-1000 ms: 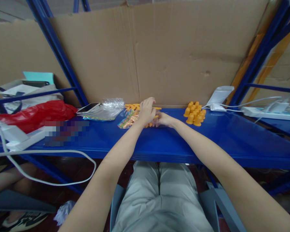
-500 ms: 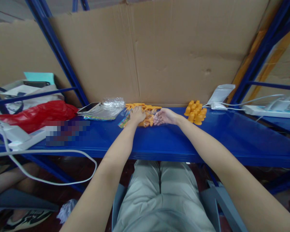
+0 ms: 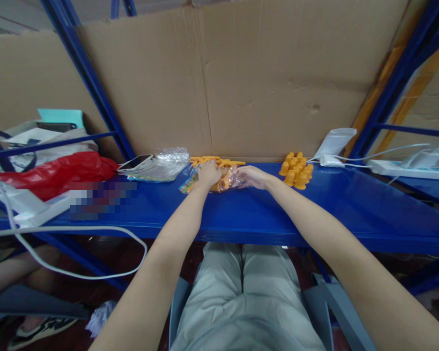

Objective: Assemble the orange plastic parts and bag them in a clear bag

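Both my hands rest on a clear plastic bag of small orange parts at the back of the blue shelf. My left hand is curled over the bag's left end, fingers closed on it. My right hand grips the bag's right end, fingers bent around the plastic. A colourful printed card sticks out at the bag's left. Loose flat orange pieces lie just behind my hands against the cardboard.
A cluster of orange cup-shaped parts stands to the right. A white pouch, charger and cables lie further right. Left are clear bags, a phone, a red bag and a white cable. A cardboard wall backs the shelf.
My left hand came down from above the orange pieces onto the bag. My right hand, which lay opened beside the bag half a second ago, has closed on its right end.
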### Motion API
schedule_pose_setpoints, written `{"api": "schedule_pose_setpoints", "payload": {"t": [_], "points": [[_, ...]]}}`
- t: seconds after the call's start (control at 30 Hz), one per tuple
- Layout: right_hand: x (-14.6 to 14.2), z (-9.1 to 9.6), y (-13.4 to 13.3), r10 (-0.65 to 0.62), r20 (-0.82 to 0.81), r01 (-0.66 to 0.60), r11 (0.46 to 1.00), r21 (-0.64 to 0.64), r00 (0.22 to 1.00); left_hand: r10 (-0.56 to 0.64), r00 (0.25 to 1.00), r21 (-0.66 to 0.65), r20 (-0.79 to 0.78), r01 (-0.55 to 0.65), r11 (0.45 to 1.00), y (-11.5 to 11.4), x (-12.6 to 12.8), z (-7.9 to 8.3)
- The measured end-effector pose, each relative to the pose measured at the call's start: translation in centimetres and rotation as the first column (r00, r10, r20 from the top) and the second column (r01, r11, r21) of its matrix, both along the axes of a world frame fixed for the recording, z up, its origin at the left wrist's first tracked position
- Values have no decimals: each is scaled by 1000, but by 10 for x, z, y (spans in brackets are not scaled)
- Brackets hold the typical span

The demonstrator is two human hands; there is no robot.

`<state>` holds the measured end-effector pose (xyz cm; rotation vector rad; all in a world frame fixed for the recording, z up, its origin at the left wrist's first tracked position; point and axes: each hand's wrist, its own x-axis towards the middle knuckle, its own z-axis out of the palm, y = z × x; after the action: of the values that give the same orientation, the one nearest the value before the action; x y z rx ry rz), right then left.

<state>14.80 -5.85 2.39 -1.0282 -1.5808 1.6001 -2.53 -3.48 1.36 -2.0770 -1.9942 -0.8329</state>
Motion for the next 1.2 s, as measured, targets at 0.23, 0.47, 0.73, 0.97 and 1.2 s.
{"api": "schedule_pose_setpoints", "payload": {"t": [0.23,0.47,0.73,0.97,1.2], "points": [[0,3,-4,80,1,-80,997,12,997,-36,999,31,11,35,999,-2,4,2],[-16,-3,-12,-51,99,30,979,202,994,-52,997,44,51,49,998,-2,7,3],[-22,-5,-12,-96,5,94,980,173,995,-75,994,60,85,70,996,-1,9,6],[-22,-5,-9,-141,-31,143,985,99,990,-55,993,92,106,46,995,-3,6,9],[-21,-3,-8,-88,-65,90,995,30,994,-49,993,120,104,36,992,-2,7,8]]}}
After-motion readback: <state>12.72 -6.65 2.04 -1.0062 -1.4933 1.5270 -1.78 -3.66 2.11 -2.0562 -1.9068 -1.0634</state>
